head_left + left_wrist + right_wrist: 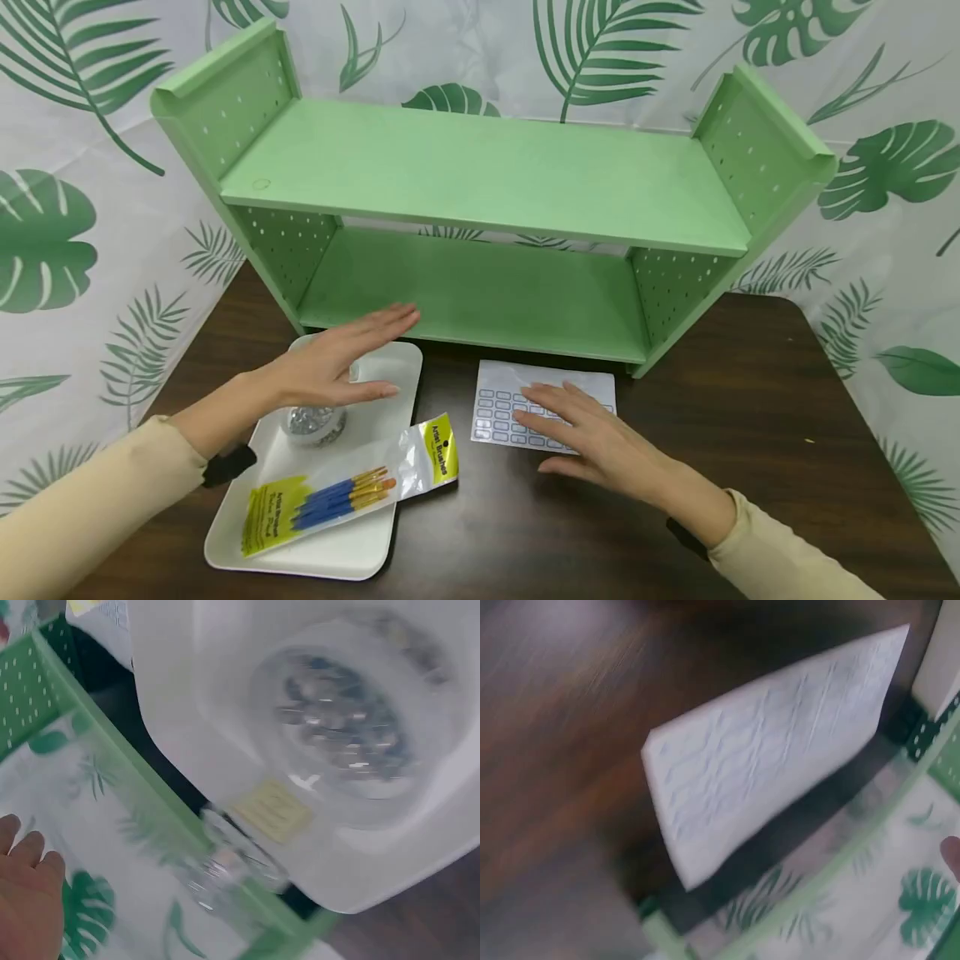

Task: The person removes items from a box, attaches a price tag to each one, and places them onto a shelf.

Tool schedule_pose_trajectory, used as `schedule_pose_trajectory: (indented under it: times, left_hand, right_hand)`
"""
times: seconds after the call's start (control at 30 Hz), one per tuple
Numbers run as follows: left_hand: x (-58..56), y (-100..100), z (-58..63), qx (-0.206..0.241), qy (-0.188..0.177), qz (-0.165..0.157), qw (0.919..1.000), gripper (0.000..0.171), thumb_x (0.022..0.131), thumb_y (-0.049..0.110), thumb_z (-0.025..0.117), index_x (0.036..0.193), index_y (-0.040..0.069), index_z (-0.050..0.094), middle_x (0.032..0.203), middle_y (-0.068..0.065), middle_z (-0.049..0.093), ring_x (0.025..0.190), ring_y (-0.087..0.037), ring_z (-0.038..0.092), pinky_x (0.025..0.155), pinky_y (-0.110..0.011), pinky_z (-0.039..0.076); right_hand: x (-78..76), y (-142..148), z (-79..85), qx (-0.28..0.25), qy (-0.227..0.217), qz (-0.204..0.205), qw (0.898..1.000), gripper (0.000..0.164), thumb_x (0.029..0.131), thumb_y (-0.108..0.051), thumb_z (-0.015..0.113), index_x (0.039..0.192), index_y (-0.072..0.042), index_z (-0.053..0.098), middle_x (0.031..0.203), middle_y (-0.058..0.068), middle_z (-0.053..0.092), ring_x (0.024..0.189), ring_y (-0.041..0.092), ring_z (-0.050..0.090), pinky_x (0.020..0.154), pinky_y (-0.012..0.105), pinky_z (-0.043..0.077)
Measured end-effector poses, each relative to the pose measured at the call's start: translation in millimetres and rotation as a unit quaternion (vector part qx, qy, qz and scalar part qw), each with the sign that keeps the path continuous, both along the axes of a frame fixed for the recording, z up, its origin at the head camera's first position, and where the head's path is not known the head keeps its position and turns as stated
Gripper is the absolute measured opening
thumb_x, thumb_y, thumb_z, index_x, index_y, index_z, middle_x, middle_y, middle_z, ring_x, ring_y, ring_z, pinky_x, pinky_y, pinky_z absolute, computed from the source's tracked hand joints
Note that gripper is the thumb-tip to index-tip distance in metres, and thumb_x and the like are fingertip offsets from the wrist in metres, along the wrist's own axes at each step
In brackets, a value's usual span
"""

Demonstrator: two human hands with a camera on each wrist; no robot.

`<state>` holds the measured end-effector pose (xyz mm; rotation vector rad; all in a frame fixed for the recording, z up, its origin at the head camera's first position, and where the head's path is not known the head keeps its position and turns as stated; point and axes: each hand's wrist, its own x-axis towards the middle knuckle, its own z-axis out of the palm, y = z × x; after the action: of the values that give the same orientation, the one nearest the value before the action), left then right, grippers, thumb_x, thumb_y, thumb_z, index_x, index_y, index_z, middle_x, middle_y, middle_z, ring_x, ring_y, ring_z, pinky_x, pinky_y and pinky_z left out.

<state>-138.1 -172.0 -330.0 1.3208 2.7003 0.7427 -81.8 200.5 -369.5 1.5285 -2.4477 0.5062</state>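
Observation:
My left hand [337, 358], fingers straight and thumb apart, hovers over the far end of a white tray [300, 570] and holds nothing. Beneath it stands a clear round tub [313, 427] of small silvery pieces; the left wrist view shows these pieces [341, 724] blurred. A pack of artist brushes [345, 500] with blue handles lies across the tray's near part, its yellow top past the right rim. On the other side, my right hand [592, 433] is spread above a white label sheet [495, 417], empty, hiding part of its printed rows.
A green two-tier shelf [480, 171] with perforated sides stands behind the tray and sheet. Inside the tray, the left wrist view shows a small yellow note [274, 810]. The dark wooden table [735, 400] extends to the right. Leaf-patterned cloth [885, 275] hangs behind.

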Motion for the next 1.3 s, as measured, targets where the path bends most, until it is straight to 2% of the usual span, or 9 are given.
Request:
schedule_pose_trajectory:
  times: [0.13, 0.3, 0.4, 0.53, 0.6, 0.7, 0.83, 1.13, 1.3]
  left_hand:
    - [6.9, -23, -4.7, 0.048, -0.028, 0.080, 0.9953, 0.075, 0.087, 0.029, 0.067, 0.149, 0.012, 0.027, 0.152, -0.011, 0.030, 0.136, -0.033, 0.033, 0.105, -0.055, 0.033]
    - [13.7, -50, -16.7, 0.084, -0.027, 0.167, 0.9820, 0.067, 0.088, 0.022, 0.066, 0.146, 0.011, 0.034, 0.144, -0.017, 0.041, 0.127, -0.041, 0.043, 0.098, -0.057, 0.039]
    - [17.3, -62, -23.5, 0.099, -0.061, 0.220, 0.9686, 0.063, 0.090, 0.024, 0.064, 0.145, 0.010, 0.036, 0.144, -0.017, 0.042, 0.127, -0.042, 0.043, 0.097, -0.056, 0.039]
    - [20.3, -77, -32.8, 0.112, -0.124, 0.284, 0.9441, 0.064, 0.092, 0.029, 0.061, 0.146, 0.008, 0.034, 0.146, -0.017, 0.039, 0.130, -0.040, 0.039, 0.101, -0.044, 0.037]
    - [20.6, -84, -38.4, 0.115, -0.153, 0.304, 0.9334, 0.067, 0.092, 0.031, 0.061, 0.146, 0.005, 0.031, 0.147, -0.020, 0.036, 0.131, -0.040, 0.037, 0.101, -0.041, 0.036]
    - [20.7, -93, -46.7, 0.109, -0.186, 0.325, 0.9208, 0.069, 0.092, 0.031, 0.060, 0.146, 0.001, 0.028, 0.147, -0.024, 0.033, 0.131, -0.041, 0.036, 0.100, -0.039, 0.036]
    - [20.8, -100, -56.4, 0.101, -0.209, 0.340, 0.9114, 0.067, 0.094, 0.026, 0.058, 0.145, -0.003, 0.027, 0.146, -0.027, 0.032, 0.129, -0.044, 0.038, 0.096, -0.040, 0.040]
    - [20.7, -105, -71.8, 0.095, -0.222, 0.358, 0.9018, 0.057, 0.095, 0.015, 0.055, 0.141, -0.008, 0.031, 0.139, -0.031, 0.040, 0.122, -0.044, 0.046, 0.091, -0.043, 0.047]
    - [20.3, -102, -76.0, 0.109, -0.220, 0.359, 0.9006, 0.051, 0.095, 0.011, 0.053, 0.139, -0.010, 0.036, 0.134, -0.030, 0.046, 0.118, -0.042, 0.051, 0.087, -0.038, 0.051]
  right_hand:
    - [3.1, -24, -10.0, -0.041, 0.009, 0.038, 0.998, 0.054, 0.083, -0.028, 0.071, 0.130, -0.008, 0.054, 0.133, 0.011, 0.051, 0.122, 0.026, 0.049, 0.103, 0.045, 0.041]
    - [8.3, -52, -18.2, -0.067, 0.013, 0.075, 0.995, 0.055, 0.076, -0.021, 0.077, 0.125, -0.006, 0.057, 0.128, 0.011, 0.054, 0.119, 0.025, 0.051, 0.102, 0.041, 0.042]
    - [10.8, -67, -23.5, -0.068, 0.012, 0.093, 0.993, 0.057, 0.074, -0.018, 0.079, 0.125, -0.005, 0.056, 0.125, 0.011, 0.055, 0.119, 0.024, 0.051, 0.104, 0.038, 0.040]
    - [12.8, -81, -31.2, -0.061, 0.017, 0.109, 0.992, 0.057, 0.073, -0.016, 0.080, 0.124, -0.005, 0.057, 0.123, 0.010, 0.057, 0.118, 0.022, 0.052, 0.105, 0.035, 0.039]
    - [13.8, -86, -34.4, -0.055, 0.025, 0.111, 0.992, 0.057, 0.073, -0.016, 0.080, 0.124, -0.005, 0.057, 0.123, 0.010, 0.057, 0.118, 0.022, 0.052, 0.105, 0.033, 0.039]
    - [15.5, -91, -37.5, -0.044, 0.035, 0.106, 0.993, 0.053, 0.076, -0.015, 0.077, 0.124, -0.006, 0.057, 0.123, 0.009, 0.058, 0.119, 0.021, 0.052, 0.106, 0.031, 0.038]
    - [17.8, -96, -39.8, -0.040, 0.048, 0.091, 0.994, 0.045, 0.079, -0.012, 0.074, 0.121, -0.007, 0.059, 0.122, 0.008, 0.060, 0.117, 0.019, 0.054, 0.104, 0.028, 0.039]
    - [18.5, -104, -41.8, -0.024, 0.106, 0.072, 0.992, 0.023, 0.085, -0.012, 0.065, 0.108, -0.009, 0.067, 0.111, 0.001, 0.067, 0.109, 0.015, 0.060, 0.101, 0.025, 0.042]
    - [20.3, -102, -38.1, -0.020, 0.073, 0.051, 0.996, 0.021, 0.083, -0.008, 0.067, 0.104, -0.010, 0.069, 0.108, 0.001, 0.068, 0.106, 0.014, 0.061, 0.099, 0.023, 0.043]
